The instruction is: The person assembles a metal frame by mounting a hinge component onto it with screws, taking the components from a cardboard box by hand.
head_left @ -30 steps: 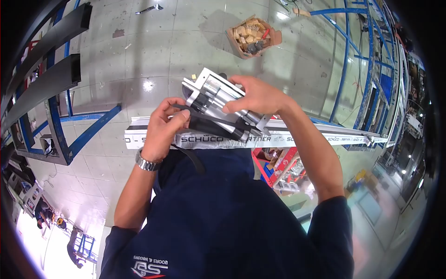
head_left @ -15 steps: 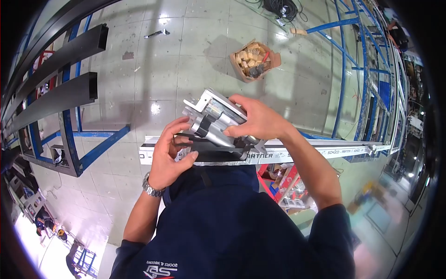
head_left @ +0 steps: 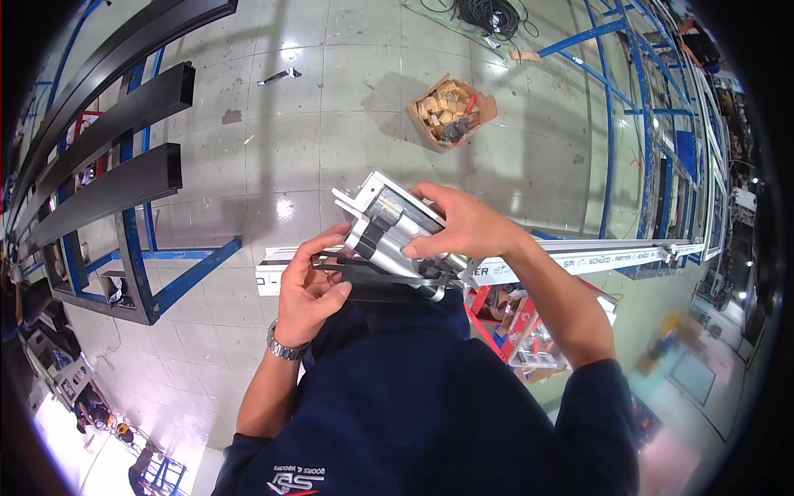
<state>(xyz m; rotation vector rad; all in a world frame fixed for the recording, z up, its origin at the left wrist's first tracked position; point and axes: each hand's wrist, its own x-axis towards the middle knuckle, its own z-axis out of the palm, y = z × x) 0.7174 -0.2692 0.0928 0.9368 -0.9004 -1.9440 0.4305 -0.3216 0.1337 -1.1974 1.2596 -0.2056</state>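
A silver metal assembly (head_left: 389, 248) with a cylindrical body, a flat rectangular plate and a dark band is tilted in front of my waist. My right hand (head_left: 463, 221) is closed on its right side, thumb across the cylinder and fingers behind the plate. On the left, my left hand (head_left: 310, 285) curls loosely about the dark, strip-like lower end of the assembly, its index fingertip close to the silver edge. Its grip there is partly hidden. Directly below lies a long white-taped profile (head_left: 579, 260) with printed lettering, partly covered by the assembly and my hands.
A cardboard box (head_left: 488, 112) of wooden blocks stands on the floor ahead. Dark profiles (head_left: 107, 194) rest on a blue frame (head_left: 198, 269) at left. Blue racks (head_left: 612, 124) stand at right, coiled cable (head_left: 488, 15) far ahead, a red cart (head_left: 504, 331) beside my waist.
The metal assembly has shifted slightly down and right in view, with both my hands moving along. The whole scene has shifted a little as my head moved.
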